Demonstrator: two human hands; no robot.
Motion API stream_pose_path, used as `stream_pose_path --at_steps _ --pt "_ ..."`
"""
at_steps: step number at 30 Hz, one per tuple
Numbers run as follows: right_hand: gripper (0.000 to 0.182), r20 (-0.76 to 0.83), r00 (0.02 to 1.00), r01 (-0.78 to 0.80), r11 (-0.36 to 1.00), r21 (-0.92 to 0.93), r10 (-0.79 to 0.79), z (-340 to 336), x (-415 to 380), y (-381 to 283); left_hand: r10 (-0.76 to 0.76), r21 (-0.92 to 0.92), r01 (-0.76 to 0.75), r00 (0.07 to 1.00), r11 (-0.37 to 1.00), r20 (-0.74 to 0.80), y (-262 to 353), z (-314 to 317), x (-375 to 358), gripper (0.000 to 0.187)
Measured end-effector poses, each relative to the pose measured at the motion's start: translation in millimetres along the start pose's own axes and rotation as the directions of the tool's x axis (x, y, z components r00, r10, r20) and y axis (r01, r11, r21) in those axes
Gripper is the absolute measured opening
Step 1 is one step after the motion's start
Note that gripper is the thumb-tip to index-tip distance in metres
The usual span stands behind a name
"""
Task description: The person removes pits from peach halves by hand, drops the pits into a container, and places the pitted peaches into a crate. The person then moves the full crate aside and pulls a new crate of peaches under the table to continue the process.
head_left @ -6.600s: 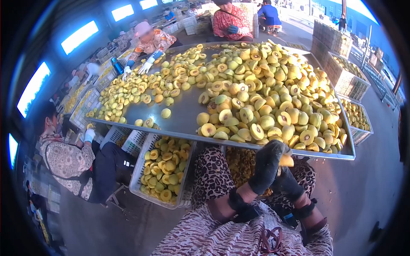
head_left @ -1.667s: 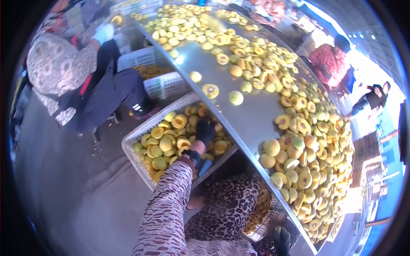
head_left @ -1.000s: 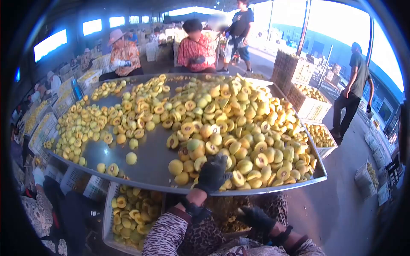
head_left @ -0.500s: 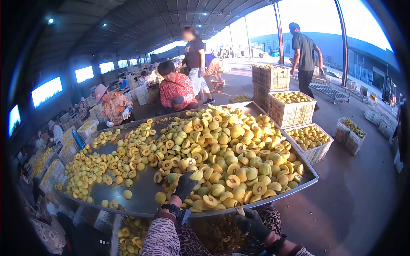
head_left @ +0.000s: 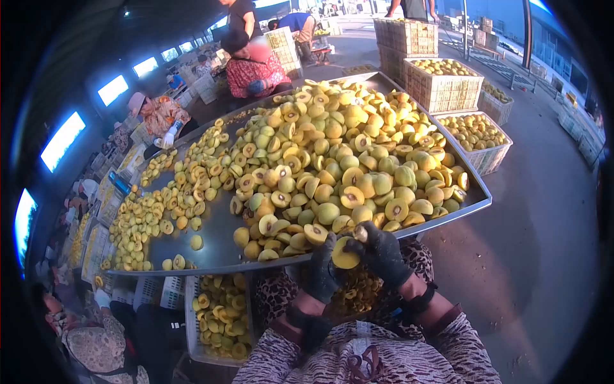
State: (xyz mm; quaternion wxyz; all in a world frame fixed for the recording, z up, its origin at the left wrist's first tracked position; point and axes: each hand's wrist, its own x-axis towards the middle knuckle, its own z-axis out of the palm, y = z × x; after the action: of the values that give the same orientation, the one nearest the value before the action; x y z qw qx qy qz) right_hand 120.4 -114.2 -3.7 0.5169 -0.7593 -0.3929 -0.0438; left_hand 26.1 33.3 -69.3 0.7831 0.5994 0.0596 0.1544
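My left hand, in a dark glove, is closed on a yellow fruit half just beyond the metal table's near edge. Against the fruit's right side is my right hand, also gloved and closed. A small pale-ended tool sticks up from its fingers; the rest of the tool is hidden. Beyond both hands, halved yellow-green fruits are heaped on the metal table, many with a brown pit or hollow showing. Under my hands, partly covered, lies a pile of brownish pieces.
A crate of fruit halves stands below the table at left. Stacked crates of fruit are beyond the right corner. Co-workers sit across the table, one in a red top, one in an orange top; another is at lower left.
My left hand has left the heap and come back to my right hand, now with a fruit half. My right hand has risen slightly. The view has tilted down.
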Motion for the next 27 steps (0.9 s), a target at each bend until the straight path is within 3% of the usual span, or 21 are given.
stream_pose_path --at_steps 1,2,3,5,7,9,11,13,14,16,19,21,23,25,26,27 --pt "0.028 -0.086 0.995 -0.046 0.998 0.041 0.049 2.9 1.0 8.4 0.382 0.46 -0.382 0.919 0.802 0.095 51.3 32.1 -12.5 0.045" --pt "0.027 -0.075 0.987 -0.12 0.969 0.217 0.139 -0.7 -1.2 14.3 0.245 0.175 -0.23 0.967 0.957 -0.074 30.6 22.3 -8.7 0.046" --pt "0.026 -0.05 0.973 -0.188 0.904 0.383 0.224 -4.5 -1.9 18.2 0.064 -0.152 -0.093 0.98 0.984 -0.189 8.1 10.1 -2.2 0.047" --pt "0.023 -0.024 0.963 -0.239 0.896 0.375 0.267 -15.9 -10.3 -2.6 0.122 -0.097 -0.148 0.965 0.984 -0.23 -0.5 0.2 -0.3 0.048" --pt "0.023 0.109 0.981 -0.194 0.889 0.414 0.163 -14.8 -28.5 -13.3 0.17 -0.047 -0.187 0.954 0.981 -0.247 8.0 4.1 -2.8 0.05" --pt "0.025 0.136 0.985 -0.152 0.893 0.424 0.103 -4.0 -41.3 -11.6 0.158 -0.143 -0.174 0.98 0.974 -0.12 47.7 26.9 -9.8 0.051" --pt "0.025 0.369 0.924 -0.226 0.922 0.314 0.101 -5.0 -45.6 -12.8 0.153 -0.112 -0.163 0.984 0.98 -0.085 55.0 29.1 -15.7 0.053" --pt "0.026 0.365 0.92 -0.269 0.907 0.325 0.142 -10.9 -44.1 -23.4 0.045 -0.469 -0.076 0.996 0.88 -0.077 61.2 29.6 -17.9 0.054" --pt "0.026 0.363 0.923 -0.271 0.883 0.384 0.126 -12.3 -42.1 -27.9 0.042 -0.466 -0.074 0.996 0.882 -0.078 60.3 28.3 -19.0 0.054" --pt "0.027 0.358 0.927 -0.276 0.853 0.443 0.114 -9.3 -40.5 -32.9 0.223 -0.069 -0.228 0.972 0.971 -0.068 57.8 29.0 -20.7 0.054" --pt "0.028 0.285 0.953 -0.226 0.864 0.45 0.101 1.9 -41.6 -38.3 0.205 -0.231 -0.23 0.971 0.945 -0.127 67.6 37.5 -23.7 0.05" --pt "0.03 0.263 0.96 -0.238 0.782 0.575 0.099 9.3 -45.7 -38.0 0.219 -0.227 -0.248 0.965 0.942 -0.147 74.2 39.8 -25.6 0.049" --pt "0.032 0.252 0.964 -0.223 0.783 0.581 0.088 5.9 -44.2 -48.3 0.227 -0.222 -0.26 0.96 0.94 -0.162 78.2 39.1 -26.4 0.048" --pt "0.033 0.239 0.968 -0.208 0.783 0.586 0.079 0.3 -42.8 -56.1 0.268 -0.043 -0.277 0.951 0.96 -0.157 82.7 35.7 -27.1 0.042" --pt "0.034 0.282 0.957 -0.233 0.769 0.596 0.071 -2.0 -41.5 -58.1 0.267 -0.042 -0.276 0.951 0.96 -0.154 80.0 31.4 -26.8 0.042" --pt "0.035 0.325 0.944 -0.257 0.754 0.604 0.062 -3.3 -40.2 -59.0 0.437 0.261 -0.397 0.893 0.88 -0.113 73.7 24.5 -25.6 0.041"
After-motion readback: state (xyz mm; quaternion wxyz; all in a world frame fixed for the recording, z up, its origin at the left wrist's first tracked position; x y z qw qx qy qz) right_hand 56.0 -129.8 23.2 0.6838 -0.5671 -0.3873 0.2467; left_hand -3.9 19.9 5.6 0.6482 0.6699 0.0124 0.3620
